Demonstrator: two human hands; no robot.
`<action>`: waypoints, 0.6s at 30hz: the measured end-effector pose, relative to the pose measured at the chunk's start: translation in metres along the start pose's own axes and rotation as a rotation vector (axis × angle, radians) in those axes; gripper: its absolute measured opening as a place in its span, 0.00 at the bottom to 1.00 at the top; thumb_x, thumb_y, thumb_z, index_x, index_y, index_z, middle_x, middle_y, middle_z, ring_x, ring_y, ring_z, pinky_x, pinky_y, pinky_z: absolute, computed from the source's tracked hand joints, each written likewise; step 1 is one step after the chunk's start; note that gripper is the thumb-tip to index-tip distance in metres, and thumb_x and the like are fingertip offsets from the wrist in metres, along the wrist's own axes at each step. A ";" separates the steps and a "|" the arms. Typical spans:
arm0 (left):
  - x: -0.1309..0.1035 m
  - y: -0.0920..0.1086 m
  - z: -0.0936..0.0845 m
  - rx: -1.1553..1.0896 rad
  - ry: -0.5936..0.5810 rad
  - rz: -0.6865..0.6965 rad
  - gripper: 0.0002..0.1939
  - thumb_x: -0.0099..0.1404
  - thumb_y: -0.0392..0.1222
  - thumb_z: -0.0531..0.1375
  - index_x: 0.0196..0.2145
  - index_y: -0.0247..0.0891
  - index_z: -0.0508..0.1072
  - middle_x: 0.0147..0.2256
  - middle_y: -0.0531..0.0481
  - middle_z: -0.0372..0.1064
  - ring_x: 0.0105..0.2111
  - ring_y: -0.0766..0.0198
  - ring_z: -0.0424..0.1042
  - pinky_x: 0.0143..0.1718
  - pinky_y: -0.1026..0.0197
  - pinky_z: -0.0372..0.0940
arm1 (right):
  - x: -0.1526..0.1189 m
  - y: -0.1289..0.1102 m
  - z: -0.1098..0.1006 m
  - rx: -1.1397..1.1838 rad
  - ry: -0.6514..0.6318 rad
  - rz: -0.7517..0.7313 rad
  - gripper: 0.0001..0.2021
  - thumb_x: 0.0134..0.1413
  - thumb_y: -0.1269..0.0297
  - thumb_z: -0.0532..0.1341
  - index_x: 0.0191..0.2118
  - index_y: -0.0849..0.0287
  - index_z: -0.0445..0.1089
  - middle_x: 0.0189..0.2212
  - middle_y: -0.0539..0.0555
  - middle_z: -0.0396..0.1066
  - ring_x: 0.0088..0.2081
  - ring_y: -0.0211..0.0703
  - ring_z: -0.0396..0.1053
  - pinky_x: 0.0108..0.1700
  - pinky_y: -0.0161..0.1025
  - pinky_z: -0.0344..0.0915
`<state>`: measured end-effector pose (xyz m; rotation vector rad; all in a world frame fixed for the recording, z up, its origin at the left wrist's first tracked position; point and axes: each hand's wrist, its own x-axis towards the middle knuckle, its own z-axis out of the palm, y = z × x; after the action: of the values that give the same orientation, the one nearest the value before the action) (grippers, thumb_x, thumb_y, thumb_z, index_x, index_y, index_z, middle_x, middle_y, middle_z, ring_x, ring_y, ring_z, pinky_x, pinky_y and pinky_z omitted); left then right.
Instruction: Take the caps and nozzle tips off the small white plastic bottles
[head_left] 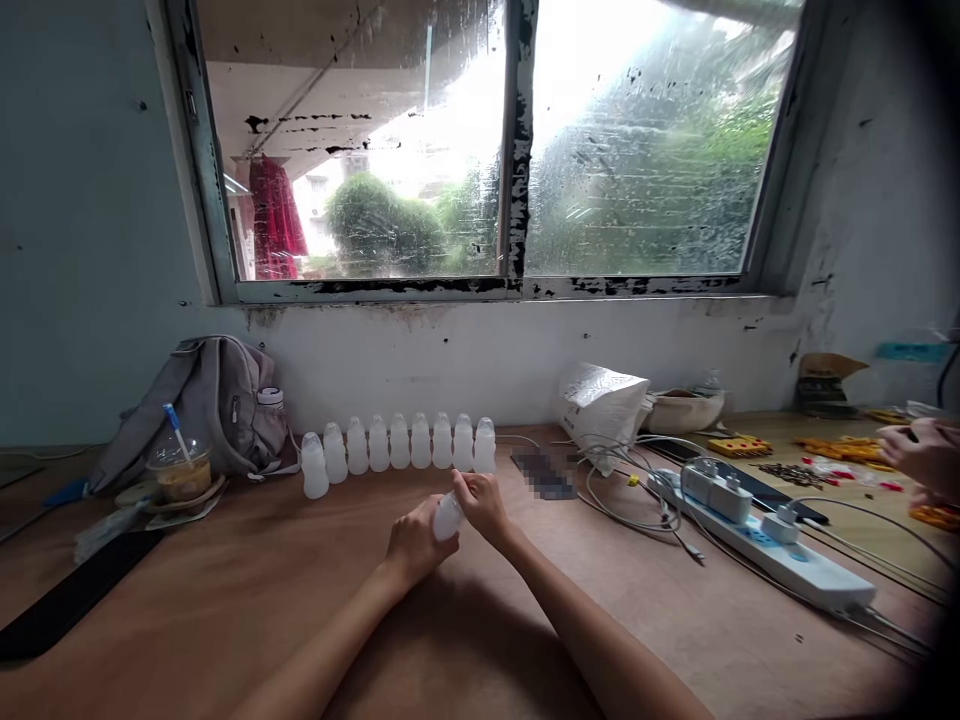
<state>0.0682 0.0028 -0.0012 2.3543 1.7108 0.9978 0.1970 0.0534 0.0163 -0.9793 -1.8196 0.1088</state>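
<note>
Near the middle of the brown table (315,600), my left hand (417,541) is wrapped round a small frosted white bottle (448,517), which tilts up to the right. The fingers of my right hand (481,503) are closed on the upper end of the same bottle and hide its top. Behind my hands, a row of several similar white bottles (400,443) stands upright, each with a domed clear top. The leftmost bottle (314,468) stands slightly nearer to me than the others.
At the left are a grey backpack (225,400), a drink cup (184,474) and a black strip (75,598). A white bag (600,405), cables and a power strip (780,550) lie right. Another person's hand (921,455) is at the far right.
</note>
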 end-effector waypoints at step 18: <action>0.004 -0.012 -0.035 -1.080 -0.773 -0.232 0.15 0.49 0.40 0.58 0.36 0.35 0.65 0.26 0.52 0.64 0.19 0.68 0.65 0.20 0.64 0.60 | 0.005 -0.011 -0.007 0.240 -0.132 0.041 0.23 0.53 0.56 0.45 0.11 0.61 0.52 0.11 0.47 0.48 0.16 0.30 0.46 0.18 0.30 0.44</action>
<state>0.0400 0.0001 0.0230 1.4532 0.7815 0.5790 0.1957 0.0465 0.0286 -0.8556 -1.8550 0.4162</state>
